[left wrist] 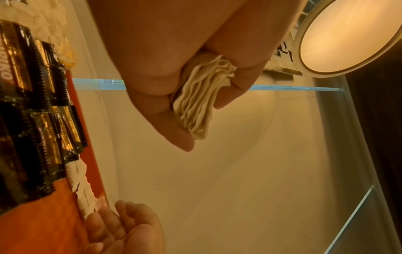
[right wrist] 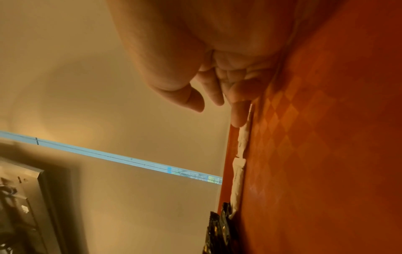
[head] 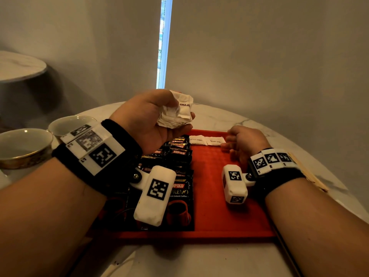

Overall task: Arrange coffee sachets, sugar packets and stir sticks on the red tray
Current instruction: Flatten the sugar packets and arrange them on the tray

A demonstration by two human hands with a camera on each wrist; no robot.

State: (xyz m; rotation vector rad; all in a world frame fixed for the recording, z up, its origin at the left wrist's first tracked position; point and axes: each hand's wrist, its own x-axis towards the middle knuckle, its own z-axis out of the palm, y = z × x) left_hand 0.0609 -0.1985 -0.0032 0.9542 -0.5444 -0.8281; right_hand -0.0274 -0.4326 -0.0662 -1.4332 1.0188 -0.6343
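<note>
My left hand (head: 180,114) is raised over the far left of the red tray (head: 219,196) and grips a stack of white brown-sugar packets (head: 171,116), thumb on one side and fingers on the other; the left wrist view shows the stack's edges (left wrist: 202,96). Two sugar packets (head: 206,140) lie side by side along the tray's far edge. My right hand (head: 226,143) rests there, a finger (right wrist: 239,113) lying on the right-hand packet (right wrist: 242,142). Black Kopiko coffee sachets (head: 179,152) overlap in a column down the tray's left part. Wooden stir sticks (head: 311,172) lie on the table, right of the tray.
Two gold-rimmed cups (head: 24,144) (head: 67,124) stand on the round marble table (head: 209,260), left of the tray. The tray's middle and right show bare red surface. A wall stands close behind the table's far edge.
</note>
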